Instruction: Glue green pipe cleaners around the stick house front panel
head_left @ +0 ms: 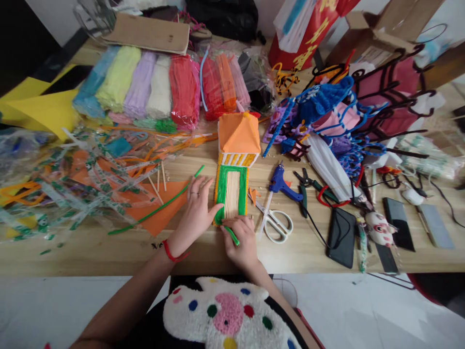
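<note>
In the head view, at centre frame, we find a small craft house (233,182) lying flat on the wooden desk (109,247), orange roof toward the top of the picture, its stick panel framed in green pipe cleaner. Our left hand (196,213) lies spread and open, thumb pressed on the frame's lower left corner, apparently pinning it down. Our right hand (242,240) is closed around a green pipe cleaner (231,234) just below the house, seemingly feeding it along the bottom edge. Scissors (274,220) and a blue glue gun (281,183) lie just right. Bagged pipe cleaners (152,85) fill the upper left; phones and cables sit at right. The room beyond is cluttered.
</note>
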Available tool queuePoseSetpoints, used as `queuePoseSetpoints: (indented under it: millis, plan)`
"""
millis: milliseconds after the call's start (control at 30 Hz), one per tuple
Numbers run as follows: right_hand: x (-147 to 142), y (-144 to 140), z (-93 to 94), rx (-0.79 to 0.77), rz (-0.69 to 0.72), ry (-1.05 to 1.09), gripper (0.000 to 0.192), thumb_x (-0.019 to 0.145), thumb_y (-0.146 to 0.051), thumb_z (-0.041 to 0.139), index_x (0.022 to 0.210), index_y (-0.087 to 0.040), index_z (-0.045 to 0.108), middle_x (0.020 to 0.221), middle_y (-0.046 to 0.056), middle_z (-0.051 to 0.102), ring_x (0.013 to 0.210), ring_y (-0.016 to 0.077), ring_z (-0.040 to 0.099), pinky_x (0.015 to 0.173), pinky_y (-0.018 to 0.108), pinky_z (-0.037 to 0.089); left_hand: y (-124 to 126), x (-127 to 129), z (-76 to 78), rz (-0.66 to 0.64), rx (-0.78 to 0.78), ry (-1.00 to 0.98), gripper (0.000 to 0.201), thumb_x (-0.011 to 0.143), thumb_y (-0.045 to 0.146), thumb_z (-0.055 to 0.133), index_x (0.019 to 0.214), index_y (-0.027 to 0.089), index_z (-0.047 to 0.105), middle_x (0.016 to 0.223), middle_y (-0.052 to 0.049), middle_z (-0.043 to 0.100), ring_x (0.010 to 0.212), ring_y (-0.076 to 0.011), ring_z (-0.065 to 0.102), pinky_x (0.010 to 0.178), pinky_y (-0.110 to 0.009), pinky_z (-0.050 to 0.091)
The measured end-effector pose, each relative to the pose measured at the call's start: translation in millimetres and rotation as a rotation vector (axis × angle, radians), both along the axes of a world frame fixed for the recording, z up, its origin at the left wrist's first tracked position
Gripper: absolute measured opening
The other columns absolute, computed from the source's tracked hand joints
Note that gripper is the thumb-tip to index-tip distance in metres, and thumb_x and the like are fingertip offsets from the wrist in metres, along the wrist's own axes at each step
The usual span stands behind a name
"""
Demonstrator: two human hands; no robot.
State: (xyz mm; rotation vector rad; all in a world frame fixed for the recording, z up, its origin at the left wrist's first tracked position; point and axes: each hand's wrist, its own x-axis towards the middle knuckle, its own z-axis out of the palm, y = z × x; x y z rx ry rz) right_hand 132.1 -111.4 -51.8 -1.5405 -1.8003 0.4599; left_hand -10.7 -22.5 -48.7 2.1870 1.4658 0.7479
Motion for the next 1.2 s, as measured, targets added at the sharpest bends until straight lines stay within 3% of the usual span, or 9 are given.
queuePoseSetpoints:
  millis: [167, 300, 400, 467, 633, 700, 833, 1000, 1200]
  plan:
    - [0.3, 0.2, 1.2, -0.007, 0.01, 0.0, 0.008, 0.086, -0.017, 0.055, 0.087, -0.022, 0.06, 0.079, 0.003, 0.066, 0.084, 0.021, 0.056, 0.076, 0.038, 0.038, -0.7, 6.9, 7.8, -0.062, 0.025, -0.013, 0.044, 0.083, 0.029, 0.061, 0.124, 0.022, 0.046, 0.138, -0.015, 0.035, 0.139, -0.0327, 0.024, 0.11, -0.055, 0.031]
    - [0.4, 0.3, 2.7, -0.016, 0.011, 0.004, 0.006, 0.086, -0.017, 0.056, 0.086, -0.021, 0.06, 0.078, 0.003, 0.066, 0.082, 0.0205, 0.055, 0.076, 0.037, 0.038, 7.1, 7.7, 34.5, -0.071, 0.076, -0.095, 0.018, 0.09, 0.028, 0.051, 0.107, 0.023, 0.056, 0.126, -0.008, 0.049, 0.132, -0.0249, 0.037, 0.11, -0.047, 0.034]
    - [0.3, 0.1, 3.4, -0.023, 0.004, 0.011, 0.006, 0.086, -0.017, 0.056, 0.086, -0.021, 0.06, 0.079, 0.003, 0.066, 0.082, 0.0202, 0.055, 0.075, 0.037, 0.039, 13.5, 3.5, 57.9, -0.047, 0.104, -0.149, 0.021, 0.095, 0.023, 0.036, 0.092, 0.022, 0.057, 0.112, -0.004, 0.058, 0.118, -0.0189, 0.049, 0.106, -0.041, 0.038]
    - [0.3, 0.0, 3.7, -0.027, 0.005, 0.019, 0.006, 0.086, -0.017, 0.056, 0.086, -0.022, 0.06, 0.08, 0.003, 0.066, 0.082, 0.0201, 0.055, 0.075, 0.037, 0.039, 15.6, 0.1, 64.4, -0.029, 0.109, -0.148, 0.026, 0.096, 0.022, 0.033, 0.084, 0.02, 0.056, 0.103, -0.005, 0.06, 0.108, -0.0185, 0.053, 0.101, -0.04, 0.041]
    - [2.0, -0.5, 4.0, -0.05, 0.008, 0.048, 0.006, 0.087, -0.017, 0.056, 0.087, -0.021, 0.06, 0.082, 0.003, 0.067, 0.084, 0.0201, 0.056, 0.076, 0.037, 0.039, 9.4, -8.4, 43.2, -0.199, 0.059, -0.029, 0.029, 0.094, 0.025, 0.043, 0.071, 0.019, 0.06, 0.099, -0.005, 0.062, 0.101, -0.0197, 0.054, 0.096, -0.038, 0.044]
    - [3.0, -0.7, 3.9, -0.051, 0.011, 0.064, 0.007, 0.087, -0.016, 0.055, 0.087, -0.021, 0.06, 0.083, 0.003, 0.067, 0.084, 0.0197, 0.056, 0.077, 0.037, 0.039, 3.5, -13.2, 30.5, -0.3, 0.064, 0.051, 0.019, 0.091, 0.021, 0.048, 0.087, 0.021, 0.067, 0.11, -0.005, 0.061, 0.111, -0.0214, 0.05, 0.099, -0.041, 0.043]
    - [4.0, -0.2, 3.9, -0.042, 0.02, 0.082, 0.008, 0.087, -0.015, 0.055, 0.087, -0.021, 0.06, 0.084, 0.001, 0.068, 0.084, 0.0192, 0.056, 0.078, 0.037, 0.039, -6.4, -23.9, 15.7, -0.452, 0.091, 0.194, 0.037, 0.088, 0.007, 0.044, 0.106, 0.028, 0.068, 0.127, -0.004, 0.055, 0.124, -0.0247, 0.04, 0.101, -0.047, 0.041]
    - [4.0, 1.1, 4.8, -0.055, 0.012, 0.094, 0.007, 0.087, -0.016, 0.056, 0.088, -0.021, 0.061, 0.084, 0.001, 0.069, 0.084, 0.0195, 0.056, 0.078, 0.037, 0.04, -10.6, -27.5, 15.7, -0.465, 0.187, 0.284, 0.035, 0.089, 0.01, 0.046, 0.108, 0.029, 0.068, 0.126, -0.005, 0.058, 0.124, -0.0274, 0.041, 0.102, -0.054, 0.038]
    - [5.9, 2.9, 7.3, -0.09, 0.017, 0.08, 0.007, 0.087, -0.019, 0.056, 0.089, -0.021, 0.063, 0.083, 0.003, 0.069, 0.083, 0.0205, 0.058, 0.078, 0.038, 0.042, -16.3, -19.6, 20.3, -0.56, 0.26, 0.371, 0.029, 0.094, 0.015, 0.041, 0.108, 0.018, 0.066, 0.125, -0.005, 0.061, 0.128, -0.0252, 0.043, 0.11, -0.052, 0.031]
